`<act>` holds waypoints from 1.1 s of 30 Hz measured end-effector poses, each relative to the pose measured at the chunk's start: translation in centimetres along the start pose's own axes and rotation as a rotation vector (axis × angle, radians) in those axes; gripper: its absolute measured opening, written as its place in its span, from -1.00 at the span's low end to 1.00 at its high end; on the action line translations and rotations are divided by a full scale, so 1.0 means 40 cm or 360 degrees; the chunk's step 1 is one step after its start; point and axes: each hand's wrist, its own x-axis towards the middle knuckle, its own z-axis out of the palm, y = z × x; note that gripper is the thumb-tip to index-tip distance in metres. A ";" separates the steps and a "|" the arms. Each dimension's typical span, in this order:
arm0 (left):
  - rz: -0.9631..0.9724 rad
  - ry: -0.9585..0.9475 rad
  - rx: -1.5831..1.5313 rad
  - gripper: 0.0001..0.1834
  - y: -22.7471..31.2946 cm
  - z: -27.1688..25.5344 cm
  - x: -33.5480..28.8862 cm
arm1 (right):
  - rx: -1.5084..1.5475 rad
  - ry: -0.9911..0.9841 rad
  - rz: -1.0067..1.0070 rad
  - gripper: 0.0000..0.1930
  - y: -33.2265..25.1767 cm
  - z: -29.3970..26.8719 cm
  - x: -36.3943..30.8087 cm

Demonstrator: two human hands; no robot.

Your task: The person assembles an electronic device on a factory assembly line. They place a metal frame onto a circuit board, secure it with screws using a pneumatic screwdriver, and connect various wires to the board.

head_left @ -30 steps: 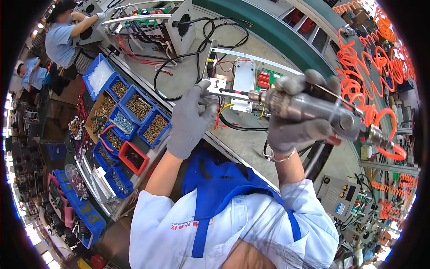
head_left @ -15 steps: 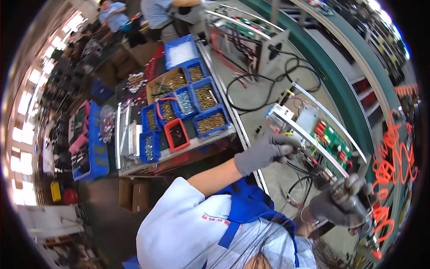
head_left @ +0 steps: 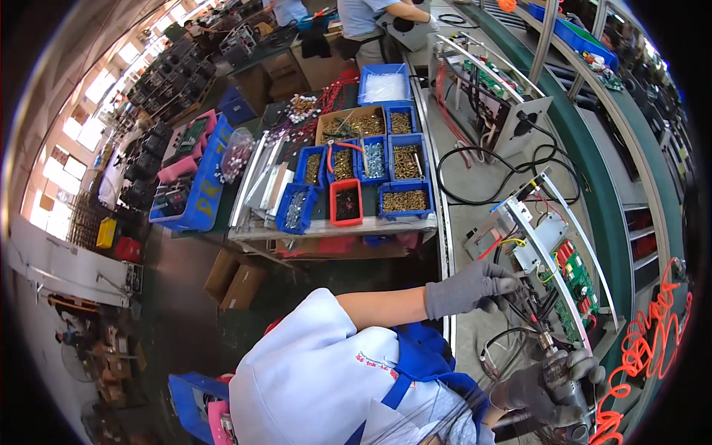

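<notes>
My left hand (head_left: 469,289), in a grey glove, reaches to the near side of an open metal chassis (head_left: 556,268). Its fingers are pinched together beside dark cables; what is between them, if anything, is hidden. The chassis has silver rails, a green circuit board (head_left: 576,285) with red parts, and yellow and red wires. My right hand (head_left: 545,389), also gloved, is wrapped around a metal power screwdriver (head_left: 546,342), which looks air-driven. The driver's nose points toward the chassis's near side, close to the left hand. Whether its tip touches a screw cannot be made out.
Blue bins of screws (head_left: 405,200) and a red bin (head_left: 345,202) stand on the side table to the left. Another chassis (head_left: 512,111) with a looped black cable (head_left: 445,174) sits farther up the bench. An orange coiled hose (head_left: 645,341) hangs right. Co-workers are at the back.
The view has swung, so bins and chassis appear farther right. My left hand's fingers are closer together near the cables. The screwdriver remains in my right hand, lower in the picture.
</notes>
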 end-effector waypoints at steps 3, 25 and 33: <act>-0.0049 0.0009 0.0006 -0.56 -0.011 0.025 -0.033 | -0.0350 0.0283 -0.0106 -0.36 -0.015 0.096 -0.018; -0.0394 -0.0372 0.0211 -0.29 -0.011 0.014 0.137 | -0.0877 0.0664 -0.0568 -0.38 -0.012 0.161 0.011; 0.0051 -0.0143 0.0462 -0.68 0.016 0.020 0.219 | -0.0729 0.0417 -0.0520 -0.36 0.060 0.189 0.084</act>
